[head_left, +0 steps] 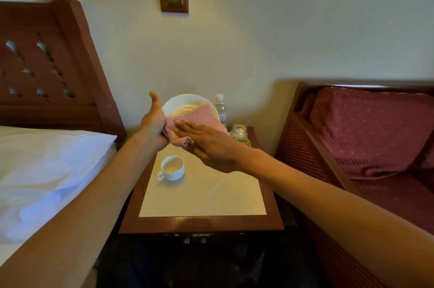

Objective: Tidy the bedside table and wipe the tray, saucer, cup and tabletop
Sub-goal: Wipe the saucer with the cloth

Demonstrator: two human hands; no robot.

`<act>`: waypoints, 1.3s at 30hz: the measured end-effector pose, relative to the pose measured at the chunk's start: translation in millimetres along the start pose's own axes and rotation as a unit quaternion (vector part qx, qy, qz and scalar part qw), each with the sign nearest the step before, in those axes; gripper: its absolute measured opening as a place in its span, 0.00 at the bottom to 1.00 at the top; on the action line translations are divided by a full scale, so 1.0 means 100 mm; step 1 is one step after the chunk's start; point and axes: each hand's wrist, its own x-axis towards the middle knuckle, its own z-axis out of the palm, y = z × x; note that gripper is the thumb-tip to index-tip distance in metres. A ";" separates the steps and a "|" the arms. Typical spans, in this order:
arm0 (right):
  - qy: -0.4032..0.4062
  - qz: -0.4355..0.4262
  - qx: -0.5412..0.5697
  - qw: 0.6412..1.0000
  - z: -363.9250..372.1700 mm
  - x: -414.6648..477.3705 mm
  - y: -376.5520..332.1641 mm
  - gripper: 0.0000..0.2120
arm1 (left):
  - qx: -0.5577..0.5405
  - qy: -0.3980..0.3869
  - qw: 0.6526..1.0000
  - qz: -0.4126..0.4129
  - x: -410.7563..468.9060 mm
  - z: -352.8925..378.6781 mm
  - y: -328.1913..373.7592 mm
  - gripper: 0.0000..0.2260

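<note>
My left hand (pixel 153 121) holds a white saucer (pixel 185 103) tilted up on edge above the back of the bedside table, thumb pointing up; its fingers are hidden behind the saucer. A pink cloth (pixel 202 115) lies over the saucer's lower face. My right hand (pixel 206 144) presses flat on the cloth with straight fingers. A white cup (pixel 172 168) stands upright on the cream tabletop (pixel 211 203), below both hands, handle toward the front left.
A water bottle (pixel 220 109), a drinking glass (pixel 239 131) and a green item (pixel 245 142) stand at the table's back right corner. A thin white stick (pixel 216 186) lies mid-table. A bed (pixel 47 170) flanks the left, a red cushioned bench (pixel 366 137) the right.
</note>
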 end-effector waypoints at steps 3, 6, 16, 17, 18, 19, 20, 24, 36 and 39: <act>0.089 0.039 0.133 0.986 -0.17 -0.07 0.11 0.17 | -0.011 -0.007 1.000 0.020 -0.03 -0.14 0.00 0.35; 0.221 0.209 0.286 0.909 -0.34 -0.07 0.22 0.15 | 0.035 0.048 0.995 0.077 -0.08 -0.19 -0.02 0.19; 0.186 0.258 0.323 0.891 -0.48 0.17 0.17 0.21 | 0.224 0.018 0.957 0.182 -0.37 0.19 -0.06 0.04; 0.163 0.244 0.306 0.906 -0.44 0.17 0.13 0.22 | 0.231 0.026 0.951 0.202 -0.38 0.23 -0.07 0.03; 0.145 0.232 0.307 0.912 -0.41 0.15 0.09 0.24 | 0.231 0.039 0.947 0.218 -0.39 0.26 -0.06 0.04; 0.136 0.230 0.326 0.907 -0.39 0.13 0.08 0.27 | 0.233 0.053 0.943 0.231 -0.39 0.29 -0.06 0.07; 0.141 0.238 0.356 0.893 -0.39 0.11 0.09 0.30 | 0.236 0.069 0.938 0.245 -0.38 0.30 -0.05 0.09; 0.240 0.271 0.338 0.869 -0.41 0.13 0.21 0.20 | 0.263 0.074 0.919 0.285 -0.39 0.30 -0.01 0.14; 0.239 0.324 0.381 0.832 -0.30 0.12 0.12 0.20 | 0.296 0.146 0.867 0.373 -0.32 0.38 0.21 0.13; 0.238 0.348 0.373 0.826 -0.35 0.13 0.20 0.19 | 0.360 0.068 0.857 0.361 -0.28 0.35 0.13 0.12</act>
